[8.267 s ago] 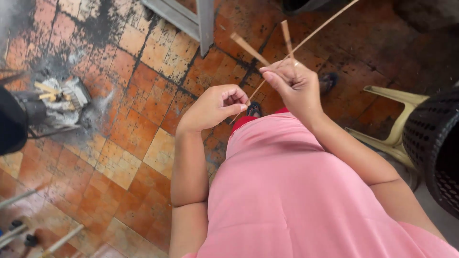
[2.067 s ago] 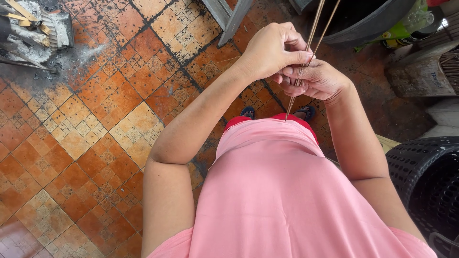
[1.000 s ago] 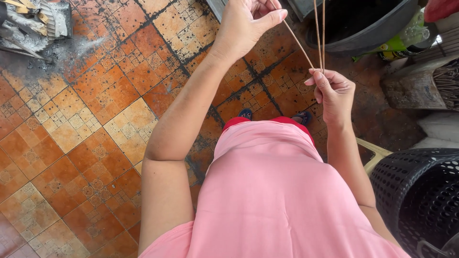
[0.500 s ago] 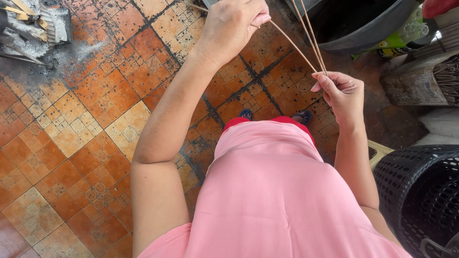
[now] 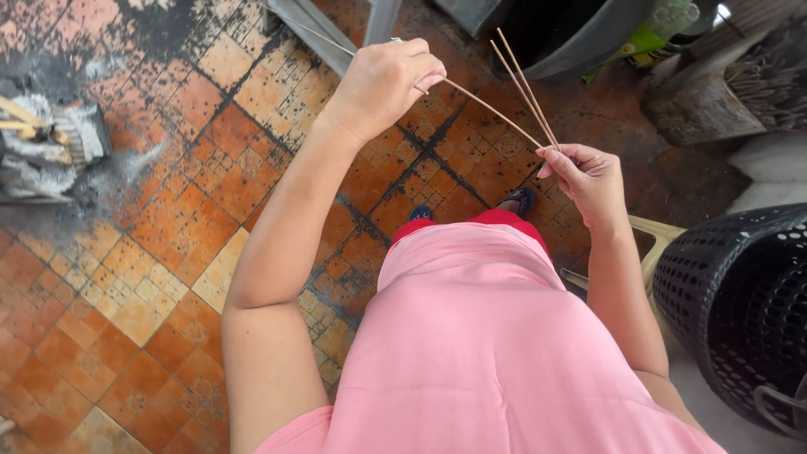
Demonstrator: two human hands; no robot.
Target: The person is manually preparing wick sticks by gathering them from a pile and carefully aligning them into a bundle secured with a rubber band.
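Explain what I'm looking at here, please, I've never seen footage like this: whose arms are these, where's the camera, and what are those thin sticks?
There is no machine here. The one picture comes from a camera worn on a person's head, looking down past a pink top to a floor of orange tiles.

Both arms belong to that person. The left hand is raised and closed around one end of a thin stick, a strip that looks like bamboo or cane. The right hand pinches a small bunch of such sticks, and two of them fan upward from its grip.

Around the feet: a black perforated basket at the right, a dark tub at the top, and a grey ashy pile with scraps at the left.
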